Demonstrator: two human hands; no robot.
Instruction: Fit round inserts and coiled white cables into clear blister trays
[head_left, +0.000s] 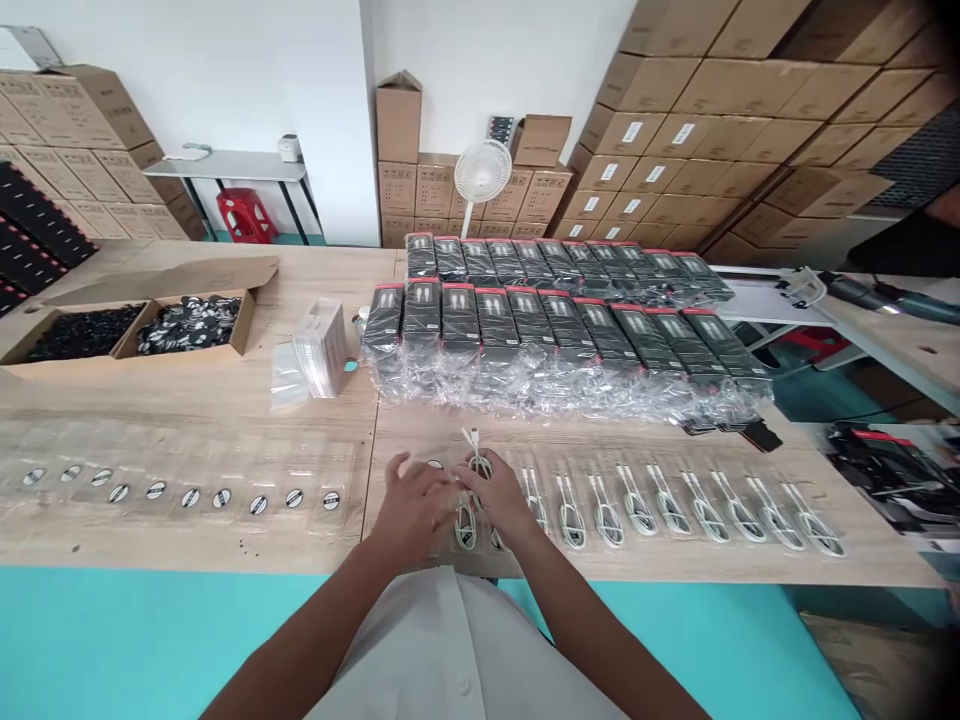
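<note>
My right hand (491, 495) is closed around a coiled white cable (477, 465), whose plug sticks up past my fingers. My left hand (416, 505) lies close beside it with its fingers apart, and I see nothing held in it. A row of coiled white cables (667, 510) runs along the wooden table (187, 540) to the right of my hands. More coils show under my wrists. To the left lies a clear plastic tray sheet (180, 490) with several round black-and-white discs.
Shrink-wrapped stacks of black boxes (555, 340) stand just beyond my hands. Further left are a stack of clear sleeves (319, 350) and an open cardboard box (135, 335) holding black and patterned pieces. Cartons line the walls, with a white fan (481, 172) at the back.
</note>
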